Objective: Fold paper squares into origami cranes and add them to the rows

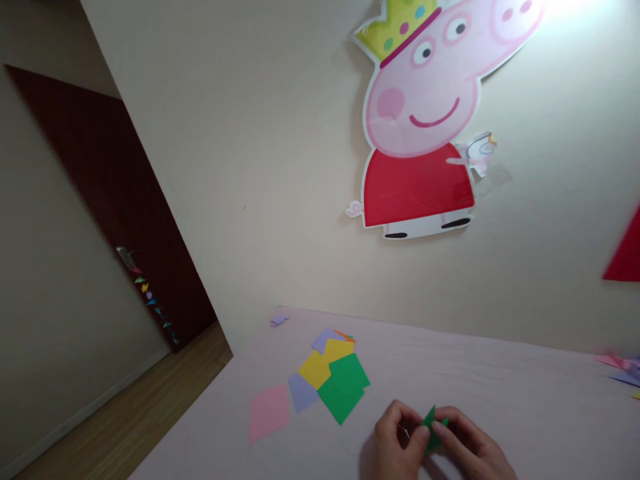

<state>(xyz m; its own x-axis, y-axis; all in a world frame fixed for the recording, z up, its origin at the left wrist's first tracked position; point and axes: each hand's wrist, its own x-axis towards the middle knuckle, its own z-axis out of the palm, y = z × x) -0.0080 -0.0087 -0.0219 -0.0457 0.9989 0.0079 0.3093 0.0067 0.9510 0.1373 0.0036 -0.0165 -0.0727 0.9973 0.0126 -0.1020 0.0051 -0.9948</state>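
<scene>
1. Possible fault, skewed crease. The folded green paper (pixel 432 440) is small between two sets of fingertips; uneven thumb pressure could probably shift one layer against another.
2. Possible fault, tear or crumple. If the left hand (pixel 397 445) and the right hand (pixel 473 445) pull apart unequally, a narrow point could rip; too tight a pinch could crush it.
3. Position of the paper. It sits between the hands, near the lower edge of the view, one point rising above the left thumb and another showing beside the right thumb (its underside is hidden, so the layers cannot be counted).
4. State of the fingers. The left thumb and bent forefinger are clamped on the paper's left side; the right thumb presses its right side, the other fingers curled behind.
5. Surroundings. Flat green sheets (pixel 342 395) lie well apart, on the pale pink surface (pixel 430 367).
</scene>
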